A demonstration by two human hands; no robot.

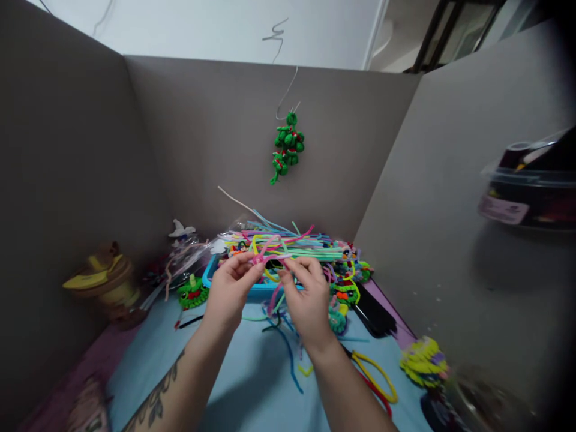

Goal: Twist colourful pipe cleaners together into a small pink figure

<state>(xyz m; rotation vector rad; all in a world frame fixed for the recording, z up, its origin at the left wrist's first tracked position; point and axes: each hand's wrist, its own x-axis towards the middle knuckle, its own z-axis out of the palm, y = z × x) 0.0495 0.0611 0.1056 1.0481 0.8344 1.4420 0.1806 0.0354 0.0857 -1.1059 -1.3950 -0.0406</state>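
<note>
Both hands are raised over the blue-covered table, in front of a heap of coloured pipe cleaners (310,255). My left hand (233,285) pinches a pink pipe cleaner (269,245) that is bent into loops. At the other side my right hand (308,294) pinches the same pink piece, where a paler stretch runs between the fingertips. Behind the hands is a blue tray (261,292) filled with pipe cleaners and small figures. Several cut blue pieces (288,351) lie on the table below my hands.
Yellow-and-red-handled cutters (375,372) lie beside my right forearm. A black phone (372,312) rests at the right, a green figure (193,292) at the left. Green figures (288,147) hang from a wire on the back panel. A clear tub (531,195) hangs on the right wall.
</note>
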